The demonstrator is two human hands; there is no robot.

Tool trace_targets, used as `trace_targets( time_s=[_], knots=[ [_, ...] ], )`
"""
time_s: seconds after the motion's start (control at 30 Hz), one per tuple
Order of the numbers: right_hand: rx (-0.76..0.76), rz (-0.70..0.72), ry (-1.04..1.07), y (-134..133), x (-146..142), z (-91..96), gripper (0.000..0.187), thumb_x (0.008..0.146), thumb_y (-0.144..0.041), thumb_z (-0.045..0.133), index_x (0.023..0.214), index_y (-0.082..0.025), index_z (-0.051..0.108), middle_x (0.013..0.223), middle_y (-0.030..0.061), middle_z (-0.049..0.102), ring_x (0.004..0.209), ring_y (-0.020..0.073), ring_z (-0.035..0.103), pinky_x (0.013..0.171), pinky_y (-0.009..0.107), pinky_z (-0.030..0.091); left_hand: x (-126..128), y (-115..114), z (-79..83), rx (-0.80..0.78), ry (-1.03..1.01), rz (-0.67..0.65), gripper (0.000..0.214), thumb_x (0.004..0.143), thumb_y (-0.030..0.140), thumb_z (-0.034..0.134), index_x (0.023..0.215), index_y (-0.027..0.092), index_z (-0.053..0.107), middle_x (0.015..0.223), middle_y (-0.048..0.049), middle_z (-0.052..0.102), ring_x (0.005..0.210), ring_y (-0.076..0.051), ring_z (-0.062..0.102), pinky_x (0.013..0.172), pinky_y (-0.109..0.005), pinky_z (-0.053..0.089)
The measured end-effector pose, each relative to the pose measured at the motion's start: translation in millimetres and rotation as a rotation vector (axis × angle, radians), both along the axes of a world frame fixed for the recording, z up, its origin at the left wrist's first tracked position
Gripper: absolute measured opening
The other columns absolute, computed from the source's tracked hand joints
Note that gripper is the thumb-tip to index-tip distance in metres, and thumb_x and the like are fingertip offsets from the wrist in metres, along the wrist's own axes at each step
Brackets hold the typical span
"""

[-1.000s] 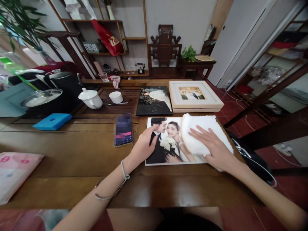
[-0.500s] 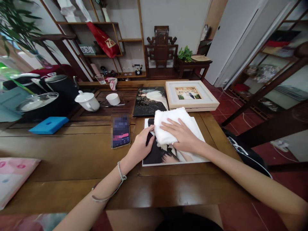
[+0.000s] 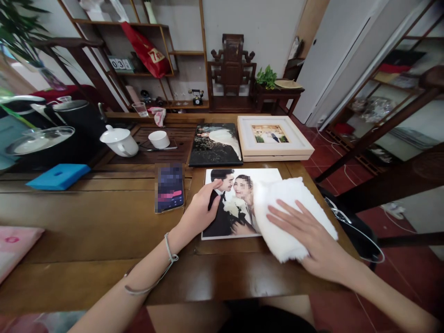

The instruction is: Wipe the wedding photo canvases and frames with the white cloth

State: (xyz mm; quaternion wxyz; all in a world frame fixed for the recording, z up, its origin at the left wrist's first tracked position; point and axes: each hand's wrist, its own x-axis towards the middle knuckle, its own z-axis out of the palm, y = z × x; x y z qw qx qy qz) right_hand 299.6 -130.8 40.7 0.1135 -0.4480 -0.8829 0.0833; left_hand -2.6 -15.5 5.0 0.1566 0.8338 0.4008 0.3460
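A white-edged photo panel (image 3: 231,219) printed with a couple lies flat on the wooden table in front of me. My left hand (image 3: 203,206) rests on its left side, fingers stretched and thumb apart, holding the panel by touch only. Under my right hand (image 3: 301,226) is a folded white towel (image 3: 277,231). That hand lies flat on top with its fingers spread; its thumb is hidden. The towel covers the panel's right part and hangs past its right and front edges onto the table.
Behind the panel lie a dark photo panel (image 3: 217,145) and a light-framed picture (image 3: 277,152). To the left are a phone (image 3: 169,187), a blue block (image 3: 58,177), a lidded white teapot (image 3: 120,141), a white cup (image 3: 159,138) and a pan (image 3: 41,143). The table edge (image 3: 225,293) is close.
My right hand has slid the towel right and toward me, uncovering the couple's faces on the panel. My left hand stays on the panel's left side. The view has shifted slightly.
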Motion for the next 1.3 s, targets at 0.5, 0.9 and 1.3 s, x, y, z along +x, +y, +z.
trace_targets(
  time_s=[0.5,0.9,1.3],
  knots=[
    [-0.008,-0.017,0.162,119.8,7.4,-1.8,0.076,0.069,-0.011,0.046,0.144,-0.024,0.046,0.149,0.0043,0.048,0.144,0.0245,0.032,0.117,0.059,0.016,-1.9,2.1,0.7,0.015,0.030,-0.045,0.042,0.094,0.017,0.047,0.136,0.017,0.044,0.133,-0.0161,0.060,0.126,-0.026,0.056,0.108,-0.049,0.045],
    [-0.073,0.179,-0.001,-6.4,-17.9,6.7,0.092,0.066,-0.017,0.052,0.154,-0.023,0.026,0.158,0.0042,0.032,0.148,0.0308,0.018,0.118,0.059,0.007,-0.5,2.5,0.3,0.015,0.018,-0.041,0.041,0.093,0.013,0.046,0.134,0.015,0.046,0.130,-0.0166,0.061,0.124,-0.027,0.058,0.106,-0.048,0.047],
    [-0.017,0.038,0.039,119.8,-36.5,1.6,0.085,0.062,-0.014,0.049,0.146,-0.019,0.042,0.154,0.0081,0.040,0.146,0.0295,0.024,0.116,0.061,0.011,-1.7,5.0,-1.7,0.038,0.009,-0.063,0.040,0.094,0.014,0.048,0.133,0.015,0.046,0.128,-0.0179,0.061,0.123,-0.028,0.058,0.105,-0.049,0.048]
  ],
)
